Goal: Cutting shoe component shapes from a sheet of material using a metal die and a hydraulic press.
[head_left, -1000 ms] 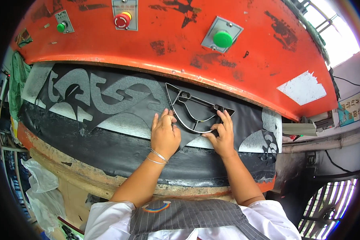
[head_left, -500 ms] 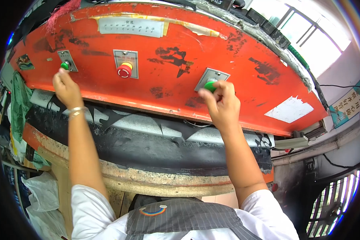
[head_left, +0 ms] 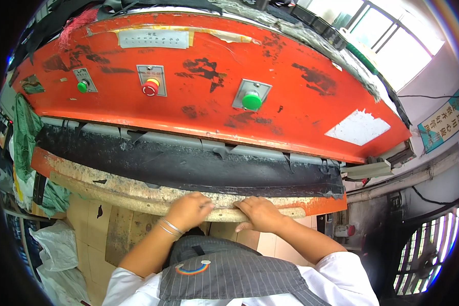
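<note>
Both my hands are at the worn, pale front edge (head_left: 137,200) of a large red machine's bed. My left hand (head_left: 189,210), with bracelets at the wrist, has its fingers curled onto that edge. A short gap to the right, my right hand (head_left: 260,213) grips the same edge, fingers on top and thumb lower down. Behind them a scuffed black sheet (head_left: 199,166) covers the bed. On the red panel (head_left: 153,109) above are a small green button (head_left: 82,86), a red stop button (head_left: 150,87) and a larger green button (head_left: 252,101). Neither hand touches a button.
Dark material and a rough grey edge (head_left: 336,48) line the machine's top. Green sheeting (head_left: 25,132) hangs at the left, above white plastic bags (head_left: 56,245). A barred fan-like opening (head_left: 428,255) stands at the lower right, below a wall pipe (head_left: 403,181).
Both hands have left the two green buttons and come down toward me onto the bed's front edge, closer together. My view has shifted slightly.
</note>
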`<state>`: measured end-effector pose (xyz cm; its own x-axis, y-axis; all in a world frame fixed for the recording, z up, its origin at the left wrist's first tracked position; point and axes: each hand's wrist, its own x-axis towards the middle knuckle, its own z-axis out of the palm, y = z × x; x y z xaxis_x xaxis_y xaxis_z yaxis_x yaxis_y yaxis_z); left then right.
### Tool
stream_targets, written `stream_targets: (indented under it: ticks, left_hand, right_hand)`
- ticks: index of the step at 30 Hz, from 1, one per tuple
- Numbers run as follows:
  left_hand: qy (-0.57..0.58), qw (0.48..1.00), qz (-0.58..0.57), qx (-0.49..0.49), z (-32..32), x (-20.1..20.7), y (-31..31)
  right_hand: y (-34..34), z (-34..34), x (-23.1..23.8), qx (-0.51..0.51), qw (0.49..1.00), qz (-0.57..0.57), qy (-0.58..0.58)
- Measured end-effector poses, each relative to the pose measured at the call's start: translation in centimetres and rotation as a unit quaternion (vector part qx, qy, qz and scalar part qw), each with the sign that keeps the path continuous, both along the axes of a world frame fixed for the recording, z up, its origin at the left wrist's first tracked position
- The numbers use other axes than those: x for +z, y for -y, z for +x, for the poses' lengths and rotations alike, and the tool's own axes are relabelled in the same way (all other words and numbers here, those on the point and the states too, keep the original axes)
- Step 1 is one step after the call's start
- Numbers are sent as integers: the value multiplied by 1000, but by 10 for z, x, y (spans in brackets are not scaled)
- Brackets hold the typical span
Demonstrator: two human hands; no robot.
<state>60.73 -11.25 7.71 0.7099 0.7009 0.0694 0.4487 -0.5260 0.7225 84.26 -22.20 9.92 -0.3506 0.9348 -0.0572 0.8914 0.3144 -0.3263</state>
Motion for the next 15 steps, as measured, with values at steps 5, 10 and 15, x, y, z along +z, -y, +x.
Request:
stream_targets:
  ticks: [5,10,15]
  left_hand:
    - [-5,991,130,44,21,-11,37]
    - [20,988,134,72,25,-22,31]
    - [-90,995,38,-33,5,-15,40]
  right_hand:
    - [17,-8,-17,-84,995,38,31]
    - [5,4,-22,-38,998,8,45]
    - [-42,38,2,225,973,-3,-46]
